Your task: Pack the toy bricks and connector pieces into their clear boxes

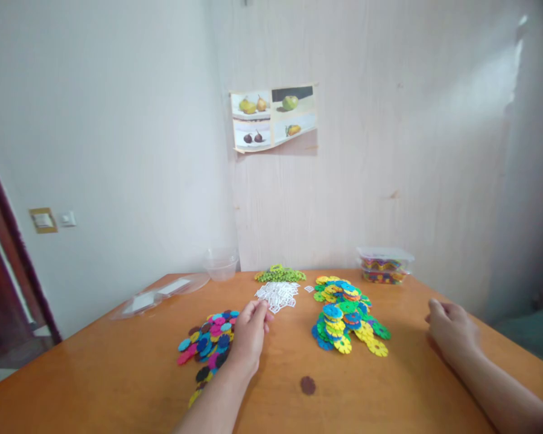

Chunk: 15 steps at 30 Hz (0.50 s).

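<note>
My left hand (250, 337) is closed in a pinch just in front of a pile of white plastic pieces (278, 295). Whatever may be between its fingertips is too small or hidden to name. Beside that wrist, partly covered by the forearm, lies a heap of pink, blue, black and yellow notched discs (210, 337). My right hand (452, 328) is at the table's right side with its fingers curled in, slightly blurred; the inside of the fist is hidden. Between the hands spreads a pile of yellow, green and blue flower-shaped discs (344, 316). One brown disc (308, 385) lies alone nearer to me.
Green linking pieces (280, 275) form a pile at the back of the wooden table (136, 374). A clear tub (221, 265) and flat clear lids (163, 294) lie back left. A lidded box of colourful pieces (384, 265) stands back right, by the wall.
</note>
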### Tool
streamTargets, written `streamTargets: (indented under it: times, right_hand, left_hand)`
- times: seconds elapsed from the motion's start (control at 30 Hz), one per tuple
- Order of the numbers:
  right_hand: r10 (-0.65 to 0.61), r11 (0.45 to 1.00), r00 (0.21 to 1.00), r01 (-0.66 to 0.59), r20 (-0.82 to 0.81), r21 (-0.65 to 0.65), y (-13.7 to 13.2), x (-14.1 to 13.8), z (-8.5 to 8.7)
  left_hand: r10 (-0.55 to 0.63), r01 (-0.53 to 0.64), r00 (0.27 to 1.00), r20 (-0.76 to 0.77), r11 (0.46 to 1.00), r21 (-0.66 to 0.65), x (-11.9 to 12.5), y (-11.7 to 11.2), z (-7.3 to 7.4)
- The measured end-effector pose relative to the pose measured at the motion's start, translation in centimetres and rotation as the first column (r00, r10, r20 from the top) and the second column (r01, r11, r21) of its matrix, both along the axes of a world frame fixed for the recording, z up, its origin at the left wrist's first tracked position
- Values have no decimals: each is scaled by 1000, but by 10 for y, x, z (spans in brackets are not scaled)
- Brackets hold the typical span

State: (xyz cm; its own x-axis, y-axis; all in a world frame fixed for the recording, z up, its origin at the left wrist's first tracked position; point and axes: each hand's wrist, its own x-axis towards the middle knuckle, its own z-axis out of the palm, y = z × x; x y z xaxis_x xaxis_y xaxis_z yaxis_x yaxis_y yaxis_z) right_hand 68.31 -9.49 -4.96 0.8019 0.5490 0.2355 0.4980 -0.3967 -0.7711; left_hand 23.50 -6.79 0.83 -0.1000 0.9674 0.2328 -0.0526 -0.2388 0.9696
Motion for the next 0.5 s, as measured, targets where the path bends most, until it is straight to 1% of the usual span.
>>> streamTargets:
  times: [0.1, 0.17, 0.23, 0.3, 0.4, 0.43, 0.5]
  right_hand:
    - [21, 1000, 1000, -21, 5, 7, -13, -24, 5]
    - [46, 999, 999, -46, 8, 28, -20, -38, 8]
    - [50, 996, 999, -51, 7, 72, -23, -46, 9]
    - [49, 996, 999, -50, 8, 76, -23, -48, 8]
    - [30, 997, 1000, -31, 8, 68, -20, -44, 4]
    - [30, 997, 1000, -30, 10, 65, -18, -42, 4]
    - [39, 998, 999, -40, 22, 57, -16, -41, 3]
  left_hand:
    - [23, -21, 998, -51, 999, 30, -3, 2, 3]
    - [18, -14, 996, -89, 999, 45, -5, 2, 5]
    - [-8, 18, 986, -165, 998, 60, -5, 1, 6]
    - [-54, 73, 963, -262, 995, 64, -3, 0, 5]
    - [-172, 211, 891, -421, 976, 47, 3, -7, 3]
    - [-221, 271, 851, -477, 962, 38, 5, -11, 2]
    - [-316, 387, 748, -583, 922, -3, 9, -20, 0]
